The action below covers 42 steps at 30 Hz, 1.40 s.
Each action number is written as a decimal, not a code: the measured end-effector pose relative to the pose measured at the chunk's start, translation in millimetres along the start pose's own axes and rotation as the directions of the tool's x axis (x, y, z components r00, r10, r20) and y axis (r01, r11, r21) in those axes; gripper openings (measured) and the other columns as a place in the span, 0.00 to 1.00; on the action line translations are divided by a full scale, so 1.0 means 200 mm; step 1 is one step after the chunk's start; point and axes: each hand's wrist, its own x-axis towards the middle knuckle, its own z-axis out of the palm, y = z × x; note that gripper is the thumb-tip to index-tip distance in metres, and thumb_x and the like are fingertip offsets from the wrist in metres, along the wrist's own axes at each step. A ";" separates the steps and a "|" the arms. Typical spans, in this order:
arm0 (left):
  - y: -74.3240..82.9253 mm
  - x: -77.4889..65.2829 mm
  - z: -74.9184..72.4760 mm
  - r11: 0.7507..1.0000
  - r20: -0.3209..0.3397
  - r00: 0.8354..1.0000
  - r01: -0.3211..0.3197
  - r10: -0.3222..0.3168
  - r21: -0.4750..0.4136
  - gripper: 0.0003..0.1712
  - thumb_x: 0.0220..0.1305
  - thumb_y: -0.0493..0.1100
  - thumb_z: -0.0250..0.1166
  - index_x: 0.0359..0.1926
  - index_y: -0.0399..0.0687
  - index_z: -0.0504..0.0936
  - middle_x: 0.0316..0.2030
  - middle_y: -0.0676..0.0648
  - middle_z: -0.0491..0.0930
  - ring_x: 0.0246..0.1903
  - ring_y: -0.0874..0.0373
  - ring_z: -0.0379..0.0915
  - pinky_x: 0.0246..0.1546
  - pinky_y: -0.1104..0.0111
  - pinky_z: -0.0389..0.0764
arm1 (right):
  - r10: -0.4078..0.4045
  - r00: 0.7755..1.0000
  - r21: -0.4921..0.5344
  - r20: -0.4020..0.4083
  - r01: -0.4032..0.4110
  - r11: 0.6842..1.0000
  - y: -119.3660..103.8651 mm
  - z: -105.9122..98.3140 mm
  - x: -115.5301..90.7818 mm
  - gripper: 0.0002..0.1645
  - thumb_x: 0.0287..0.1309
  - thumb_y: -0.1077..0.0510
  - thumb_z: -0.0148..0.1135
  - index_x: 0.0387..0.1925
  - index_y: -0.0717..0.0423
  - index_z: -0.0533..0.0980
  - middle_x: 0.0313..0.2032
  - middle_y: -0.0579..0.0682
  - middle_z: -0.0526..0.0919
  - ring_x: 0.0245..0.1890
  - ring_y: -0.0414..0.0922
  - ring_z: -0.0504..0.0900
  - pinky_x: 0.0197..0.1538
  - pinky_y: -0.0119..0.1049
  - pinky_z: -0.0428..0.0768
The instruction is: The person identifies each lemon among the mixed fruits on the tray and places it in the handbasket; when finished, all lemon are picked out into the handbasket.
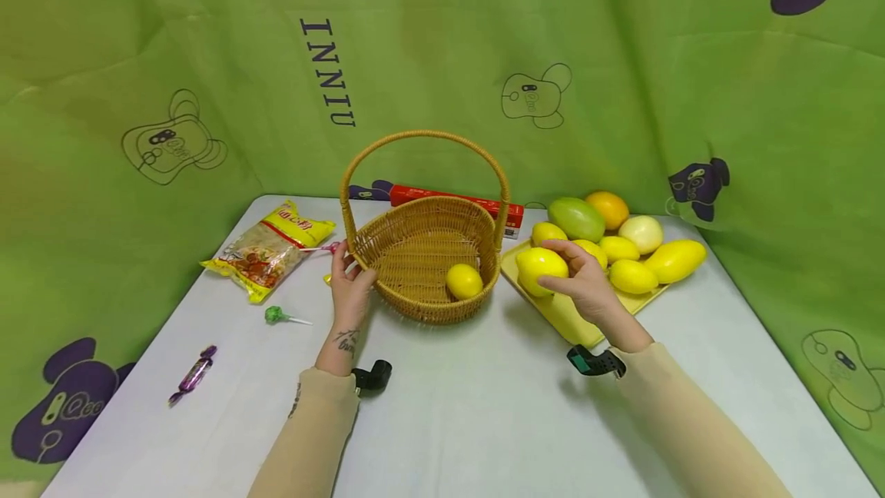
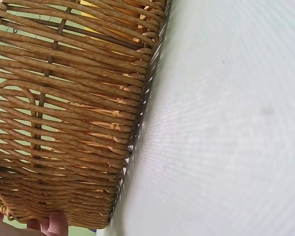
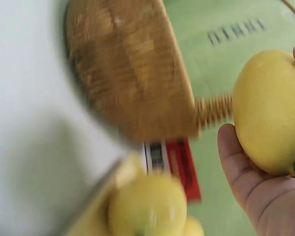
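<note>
"Left hand [image 1: 351,294]?"
"Reaching forward, gripping the left rim of the tan wicker basket with arched handle [image 1: 408,263]. One small round yellow fruit [image 1: 464,281] inside."
"Right hand [image 1: 588,283]?"
"Angled inward, thumb and fingers holding a large smooth yellow fruit [image 1: 538,271] up, right of the basket."

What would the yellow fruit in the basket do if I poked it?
The yellow fruit would probably roll, because it looks round. It likely wouldn't go far, since the basket has sides around it. Its smooth-looking skin might feel a bit slippery.
</note>
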 end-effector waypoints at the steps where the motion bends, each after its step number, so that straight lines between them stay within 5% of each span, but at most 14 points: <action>1: 0.00 0.00 0.00 1.000 0.000 1.000 0.003 -0.003 -0.002 0.46 0.48 0.23 0.52 0.69 0.51 0.54 0.59 0.31 0.57 0.56 0.38 0.60 0.36 0.79 0.73 | -0.003 1.000 0.003 0.017 0.003 1.000 -0.01 0.04 0.02 0.30 0.46 0.77 0.59 0.53 0.62 0.69 0.49 0.43 0.74 0.46 0.38 0.73 0.46 0.26 0.76; 13: 0.02 0.00 0.00 0.999 -0.011 0.999 0.035 -0.035 0.022 0.46 0.48 0.24 0.53 0.69 0.52 0.54 0.60 0.33 0.57 0.57 0.41 0.60 0.37 0.79 0.73 | 0.059 0.978 -0.132 0.199 -0.032 0.991 -0.06 0.46 0.36 0.33 0.45 0.69 0.65 0.57 0.63 0.68 0.53 0.57 0.73 0.45 0.48 0.73 0.47 0.38 0.74; 24: 0.01 0.00 0.00 0.999 -0.006 0.999 0.032 -0.032 0.014 0.45 0.48 0.24 0.52 0.69 0.52 0.54 0.60 0.32 0.57 0.56 0.40 0.61 0.37 0.79 0.74 | 0.154 0.957 -0.274 0.246 -0.084 0.958 -0.05 0.63 0.64 0.34 0.49 0.62 0.65 0.60 0.55 0.68 0.56 0.52 0.73 0.49 0.50 0.73 0.50 0.40 0.74; 31: 0.01 0.00 0.02 0.999 0.005 1.000 0.029 -0.029 0.013 0.45 0.49 0.24 0.52 0.69 0.52 0.54 0.59 0.32 0.57 0.56 0.40 0.61 0.37 0.78 0.74 | 0.152 0.959 -0.250 0.238 -0.090 0.964 -0.06 0.62 0.65 0.36 0.51 0.62 0.64 0.63 0.59 0.63 0.62 0.56 0.68 0.62 0.48 0.66 0.61 0.43 0.68; 42: 0.02 0.00 0.01 0.997 -0.016 0.999 0.053 -0.052 0.060 0.45 0.49 0.25 0.52 0.69 0.53 0.54 0.60 0.36 0.58 0.55 0.46 0.62 0.37 0.79 0.72 | 0.068 0.958 -0.120 0.279 -0.036 0.992 -0.07 0.51 0.50 0.32 0.50 0.68 0.63 0.59 0.59 0.67 0.58 0.56 0.73 0.59 0.50 0.71 0.59 0.43 0.70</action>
